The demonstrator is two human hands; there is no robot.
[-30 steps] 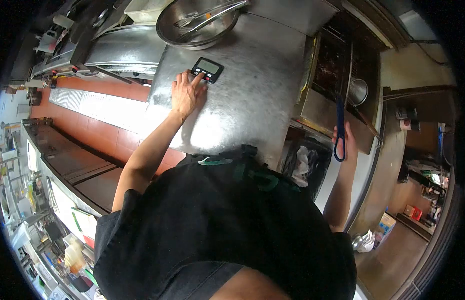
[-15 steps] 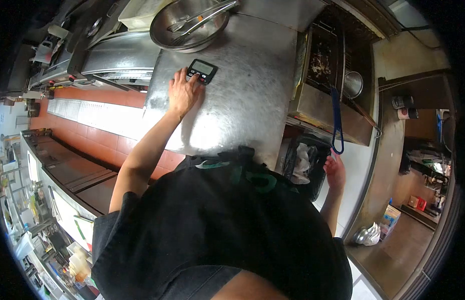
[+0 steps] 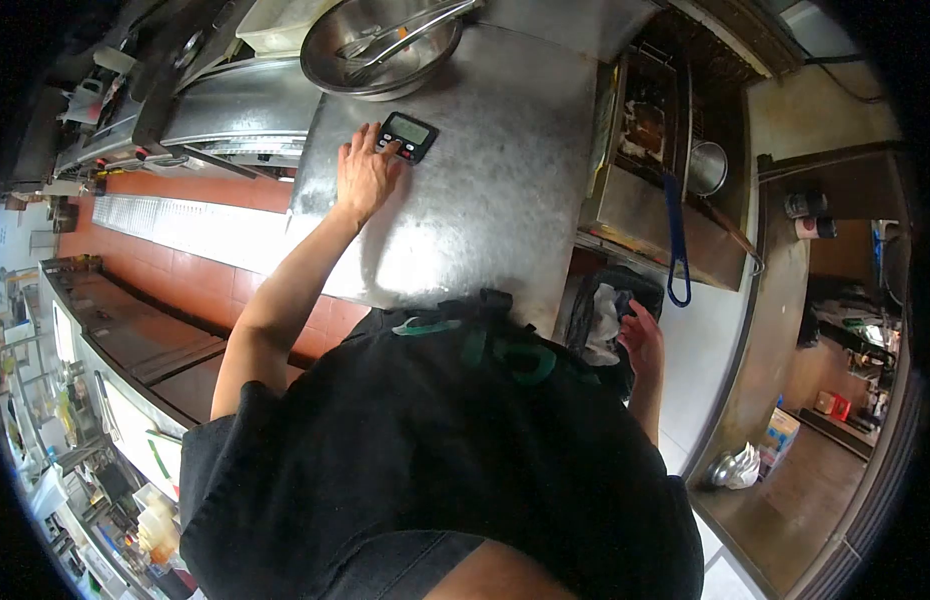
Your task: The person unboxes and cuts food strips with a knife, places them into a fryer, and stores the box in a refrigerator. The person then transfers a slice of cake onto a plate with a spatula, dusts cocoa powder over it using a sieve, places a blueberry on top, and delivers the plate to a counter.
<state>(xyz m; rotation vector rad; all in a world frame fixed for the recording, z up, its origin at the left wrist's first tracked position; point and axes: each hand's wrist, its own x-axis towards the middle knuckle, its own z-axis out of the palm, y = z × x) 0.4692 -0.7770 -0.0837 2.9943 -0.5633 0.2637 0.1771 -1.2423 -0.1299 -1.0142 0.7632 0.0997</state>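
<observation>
A small black digital timer with a grey screen lies on the steel counter. My left hand rests beside it, fingers stretched, with a fingertip on its buttons. Out to the right, my right hand hangs empty with its fingers apart, near a black-lined bin that has crumpled white paper in it. The blue handle of a fryer basket sticks out above that hand, not touching it. The basket sits in the fryer with pale foam around something brown.
A steel bowl holding tongs stands at the back of the counter. A round strainer hangs right of the fryer. Red tiled floor with a metal grate lies to the left.
My right hand has moved left, away from the blue handle and toward the bin. Pale foam now shows in the fryer. My left hand stays at the timer.
</observation>
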